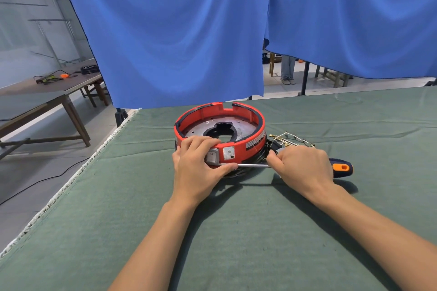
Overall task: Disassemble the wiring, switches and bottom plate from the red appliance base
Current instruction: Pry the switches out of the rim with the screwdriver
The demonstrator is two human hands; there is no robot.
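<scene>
- Left hand [198, 168] grips red base [220, 125] beside its switch [212, 156].
- Right hand [301, 165] grips screwdriver [340, 167], shaft lying sideways towards the switch.

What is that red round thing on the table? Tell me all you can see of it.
The red appliance base is a low plastic ring, open on top, on the green cloth. Inside lies a grey metal plate with a dark central cutout. Its front wall carries a white rocker switch. The left hand grips it; the right hand aims a screwdriver at its lower edge.
</scene>
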